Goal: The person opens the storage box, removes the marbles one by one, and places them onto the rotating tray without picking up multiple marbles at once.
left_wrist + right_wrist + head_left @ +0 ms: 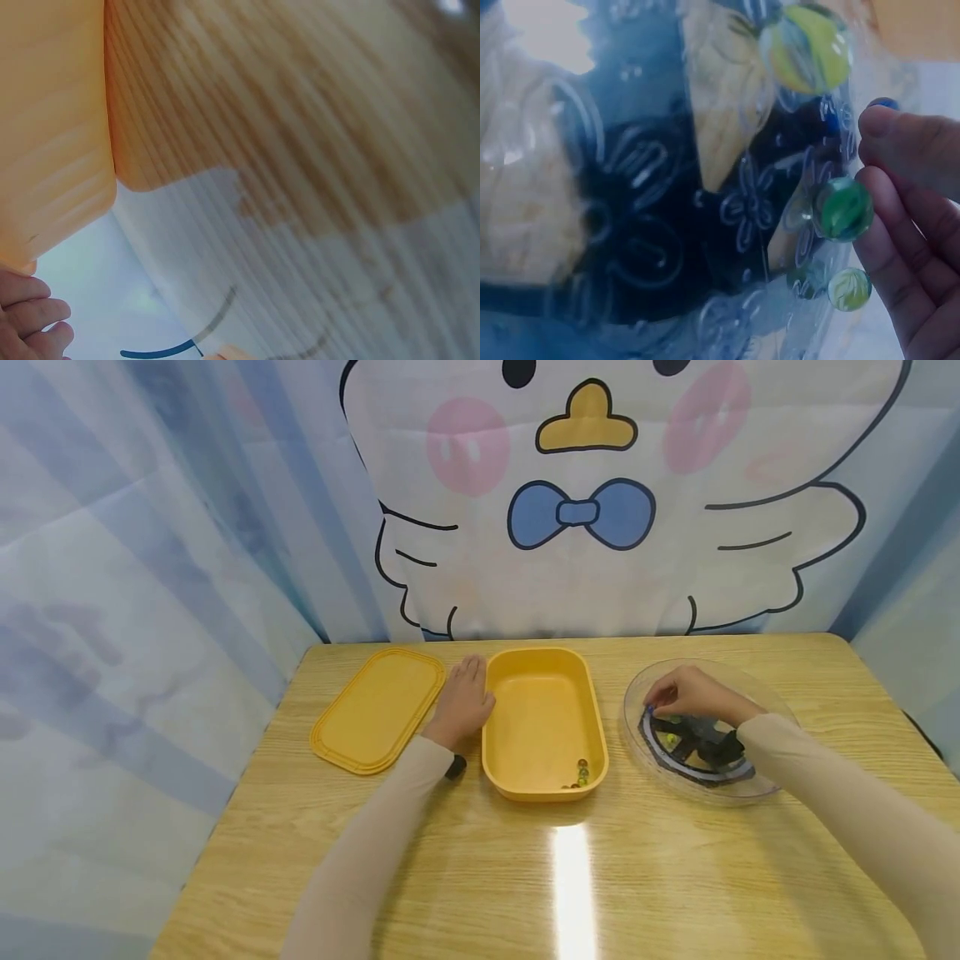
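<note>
My right hand point(684, 693) reaches into a clear plastic dish point(636, 693) on the right. Its thumb and index finger pinch a small blue marble point(885, 103), mostly hidden by the fingertips. Close by in the right wrist view lie a large yellow-and-clear marble point(806, 49), a green marble point(844, 210) and a pale green swirled one point(849, 289). My left hand point(463, 700) rests against the left rim of a yellow box point(540, 718), its fingers fairly straight. Several brownish and green marbles point(582, 772) sit in the box's near right corner.
A flat yellow lid point(378, 710) lies on the wooden table point(480, 877) left of the left hand. Beyond the table's far edge hangs a curtain point(577, 585) printed with a cartoon bird. The dish's bottom shows dark reflections and embossed flowers.
</note>
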A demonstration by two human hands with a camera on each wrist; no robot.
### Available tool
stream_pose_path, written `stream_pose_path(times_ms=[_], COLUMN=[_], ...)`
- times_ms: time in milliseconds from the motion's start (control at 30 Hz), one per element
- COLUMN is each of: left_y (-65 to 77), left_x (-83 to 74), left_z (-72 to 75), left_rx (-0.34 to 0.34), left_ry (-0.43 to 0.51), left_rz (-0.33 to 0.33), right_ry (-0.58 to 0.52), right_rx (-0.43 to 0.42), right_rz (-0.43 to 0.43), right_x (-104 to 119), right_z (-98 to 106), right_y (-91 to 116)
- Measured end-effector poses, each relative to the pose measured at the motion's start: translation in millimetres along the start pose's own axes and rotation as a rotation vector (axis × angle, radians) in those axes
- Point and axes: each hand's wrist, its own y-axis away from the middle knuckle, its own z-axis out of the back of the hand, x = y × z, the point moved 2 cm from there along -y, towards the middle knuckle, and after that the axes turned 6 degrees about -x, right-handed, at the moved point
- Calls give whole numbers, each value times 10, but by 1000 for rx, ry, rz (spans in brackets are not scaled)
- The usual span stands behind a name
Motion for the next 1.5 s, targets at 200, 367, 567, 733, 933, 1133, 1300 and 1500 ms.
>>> stream_pose_path(times_ms=[200, 367, 567, 733, 933, 1133, 1300, 1500], left_y=[-5, -9, -6, -1, 15, 11, 6, 13], left_x=[-26, -39, -51, -52, -44, -21, -14, -18], left_z=[-3, -4, 5, 7, 1, -5, 3, 20], left_rx=[1, 9, 17, 26, 28, 23, 28, 41], left_ry=[14, 5, 10, 33, 61, 103, 125, 136], left_rz=[2, -5, -16, -21, -21, -11, -24, -29], right_ry=[22, 34, 44, 38, 35, 173, 283, 439], right_rx=[4, 16, 7, -53, -172, -335, -400, -416], right_rz=[10, 15, 18, -14, -56, -57, -100, -113], right_x=[14, -1, 12, 45, 128, 142, 14, -186], right_z=[-7, -16, -7, 83, 361, 624, 689, 634], right_y=[16, 26, 59, 135, 375, 732, 1003, 1214])
